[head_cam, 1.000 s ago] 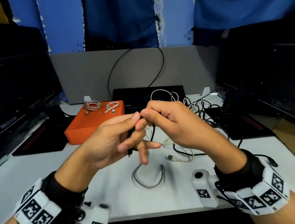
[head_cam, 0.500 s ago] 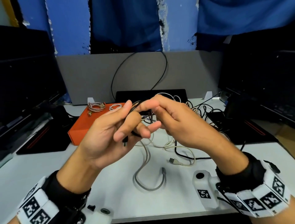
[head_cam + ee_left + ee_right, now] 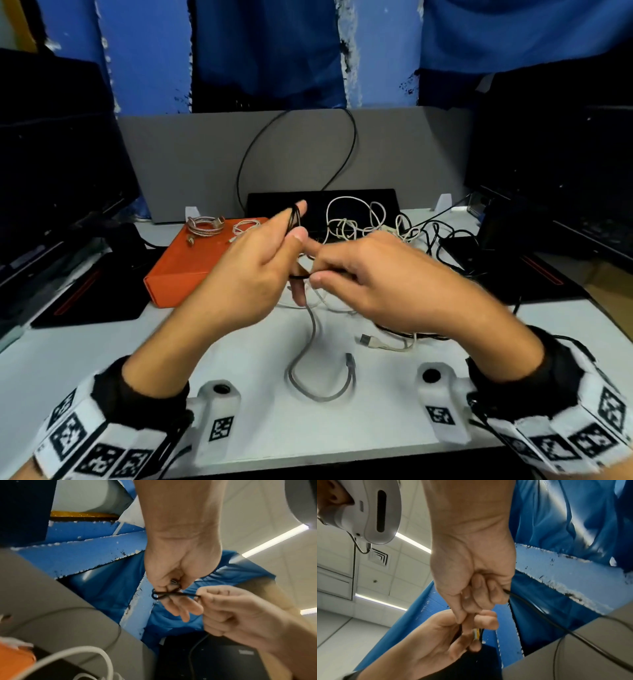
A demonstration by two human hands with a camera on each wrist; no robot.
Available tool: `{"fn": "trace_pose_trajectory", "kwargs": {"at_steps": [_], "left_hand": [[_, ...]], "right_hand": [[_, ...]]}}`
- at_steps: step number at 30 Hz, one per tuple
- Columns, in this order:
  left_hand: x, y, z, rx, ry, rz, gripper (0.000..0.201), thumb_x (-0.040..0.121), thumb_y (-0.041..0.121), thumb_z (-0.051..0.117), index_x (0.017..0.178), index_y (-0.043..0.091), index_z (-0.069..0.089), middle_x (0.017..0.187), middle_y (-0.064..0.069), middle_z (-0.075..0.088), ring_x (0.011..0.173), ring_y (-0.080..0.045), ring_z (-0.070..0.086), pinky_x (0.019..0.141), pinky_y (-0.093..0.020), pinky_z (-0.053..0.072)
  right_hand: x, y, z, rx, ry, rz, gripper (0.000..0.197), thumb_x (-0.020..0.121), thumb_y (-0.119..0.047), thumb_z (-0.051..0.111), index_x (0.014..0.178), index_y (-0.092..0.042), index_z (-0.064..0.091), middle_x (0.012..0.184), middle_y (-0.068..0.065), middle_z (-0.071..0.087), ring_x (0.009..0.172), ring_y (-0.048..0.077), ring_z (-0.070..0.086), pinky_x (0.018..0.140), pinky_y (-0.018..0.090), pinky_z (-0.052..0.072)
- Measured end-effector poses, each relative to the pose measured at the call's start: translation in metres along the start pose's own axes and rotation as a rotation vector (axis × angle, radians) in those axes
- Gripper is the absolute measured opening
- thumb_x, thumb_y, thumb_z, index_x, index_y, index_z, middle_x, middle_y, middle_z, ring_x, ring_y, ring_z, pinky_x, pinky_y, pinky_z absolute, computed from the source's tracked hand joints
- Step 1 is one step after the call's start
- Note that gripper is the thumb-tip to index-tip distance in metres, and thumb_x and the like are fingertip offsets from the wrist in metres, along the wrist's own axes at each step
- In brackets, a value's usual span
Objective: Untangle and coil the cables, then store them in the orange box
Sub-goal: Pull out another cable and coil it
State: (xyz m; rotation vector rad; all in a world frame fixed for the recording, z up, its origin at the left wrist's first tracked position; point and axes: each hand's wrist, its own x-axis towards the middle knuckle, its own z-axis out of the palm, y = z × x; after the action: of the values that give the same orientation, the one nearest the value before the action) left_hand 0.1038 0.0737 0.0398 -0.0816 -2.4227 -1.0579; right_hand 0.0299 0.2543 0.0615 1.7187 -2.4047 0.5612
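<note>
My left hand is raised over the table and holds a thin black cable, which loops around its fingers. In the left wrist view the black cable crosses itself at the left hand. My right hand pinches the same cable just to the right, fingers curled. From the right hand the cable trails away toward the desk. The orange box sits closed at the left. A coiled braided cable and a small white coil lie on its lid.
A grey cable curves on the white table below my hands, next to a white USB plug. A white tangle and black cables lie behind and to the right. Dark monitors flank both sides.
My left hand has lifted and turned, and the black cable now loops higher on its fingers. My right hand has dropped lower and pulls the cable across below the left thumb.
</note>
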Motion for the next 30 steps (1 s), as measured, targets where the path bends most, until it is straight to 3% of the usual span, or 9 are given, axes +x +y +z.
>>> {"fn": "trace_pose_trajectory", "kwargs": {"at_steps": [2, 5, 8, 10, 15, 20, 24, 27, 30], "left_hand": [[-0.003, 0.004, -0.004, -0.042, -0.147, -0.005, 0.031, 0.112, 0.023, 0.035, 0.135, 0.023, 0.056, 0.075, 0.007, 0.076, 0.064, -0.018, 0.073, 0.087, -0.044, 0.054], [-0.007, 0.009, -0.012, -0.346, -0.378, -0.054, 0.040, 0.110, 0.021, 0.038, 0.089, 0.023, 0.073, 0.058, -0.006, 0.064, 0.042, -0.026, 0.049, 0.066, -0.057, 0.048], [-0.008, 0.003, -0.016, -0.759, -0.430, -0.093, 0.040, 0.103, 0.024, 0.043, 0.106, -0.002, 0.072, 0.046, 0.002, 0.037, 0.042, -0.017, 0.026, 0.055, -0.038, 0.044], [-0.008, 0.001, -0.016, -0.916, -0.473, -0.093, 0.037, 0.104, 0.020, 0.038, 0.104, -0.003, 0.067, 0.048, 0.004, 0.035, 0.037, -0.012, 0.026, 0.057, -0.029, 0.046], [-0.009, 0.005, -0.005, -1.014, -0.460, -0.048, 0.024, 0.103, 0.013, 0.034, 0.098, 0.004, 0.056, 0.061, 0.000, 0.050, 0.043, -0.009, 0.051, 0.072, -0.031, 0.053], [-0.008, 0.007, -0.002, -0.980, -0.427, -0.190, 0.049, 0.105, 0.038, 0.036, 0.084, 0.007, 0.067, 0.044, 0.003, 0.037, 0.032, -0.009, 0.028, 0.062, -0.029, 0.051], [-0.008, 0.008, -0.002, -1.013, -0.483, -0.201, 0.040, 0.104, 0.036, 0.038, 0.073, 0.015, 0.053, 0.044, 0.001, 0.044, 0.044, -0.022, 0.059, 0.088, -0.040, 0.055], [-0.010, 0.009, 0.001, -1.113, -0.524, -0.183, 0.039, 0.106, 0.031, 0.034, 0.080, 0.014, 0.057, 0.051, 0.001, 0.053, 0.053, -0.022, 0.067, 0.095, -0.039, 0.054], [-0.013, 0.007, -0.003, -1.132, -0.591, -0.120, 0.044, 0.110, 0.028, 0.034, 0.108, 0.001, 0.069, 0.044, 0.006, 0.039, 0.043, -0.011, 0.060, 0.094, -0.035, 0.055]], "right_hand": [[-0.002, 0.007, -0.008, 0.048, 0.108, 0.038, 0.024, 0.099, -0.043, 0.062, 0.084, -0.024, 0.064, 0.060, -0.007, 0.059, 0.060, 0.009, 0.053, 0.056, 0.031, 0.040], [-0.004, 0.011, -0.016, 0.285, 0.266, 0.063, 0.016, 0.097, -0.035, 0.068, 0.088, -0.023, 0.064, 0.067, -0.012, 0.069, 0.066, 0.005, 0.065, 0.061, 0.026, 0.047], [-0.002, 0.011, -0.015, 0.358, 0.301, 0.037, 0.009, 0.101, -0.034, 0.064, 0.102, -0.025, 0.067, 0.077, -0.005, 0.074, 0.072, 0.021, 0.067, 0.071, 0.043, 0.052], [0.001, 0.011, -0.011, 0.360, 0.267, 0.010, 0.016, 0.104, -0.040, 0.057, 0.108, -0.033, 0.071, 0.084, 0.002, 0.074, 0.080, 0.026, 0.068, 0.075, 0.047, 0.052], [0.005, 0.009, -0.005, 0.373, 0.227, 0.019, 0.033, 0.109, -0.033, 0.047, 0.081, -0.041, 0.062, 0.066, -0.025, 0.057, 0.062, 0.004, 0.053, 0.061, 0.019, 0.035], [0.003, 0.015, -0.004, 0.315, 0.160, -0.007, 0.034, 0.110, -0.036, 0.045, 0.080, -0.030, 0.060, 0.068, -0.012, 0.059, 0.062, 0.010, 0.051, 0.059, 0.024, 0.037], [0.005, 0.013, 0.001, 0.313, 0.190, -0.020, 0.034, 0.109, -0.039, 0.043, 0.082, -0.023, 0.057, 0.070, 0.001, 0.057, 0.064, 0.014, 0.052, 0.061, 0.030, 0.042], [0.005, 0.014, 0.002, 0.348, 0.231, -0.042, 0.039, 0.110, -0.041, 0.039, 0.084, -0.024, 0.061, 0.073, -0.001, 0.059, 0.067, 0.017, 0.054, 0.064, 0.035, 0.045], [0.004, 0.010, 0.002, 0.379, 0.223, -0.086, 0.040, 0.108, -0.048, 0.033, 0.073, -0.038, 0.048, 0.070, -0.003, 0.049, 0.063, 0.010, 0.048, 0.060, 0.027, 0.040]]}}
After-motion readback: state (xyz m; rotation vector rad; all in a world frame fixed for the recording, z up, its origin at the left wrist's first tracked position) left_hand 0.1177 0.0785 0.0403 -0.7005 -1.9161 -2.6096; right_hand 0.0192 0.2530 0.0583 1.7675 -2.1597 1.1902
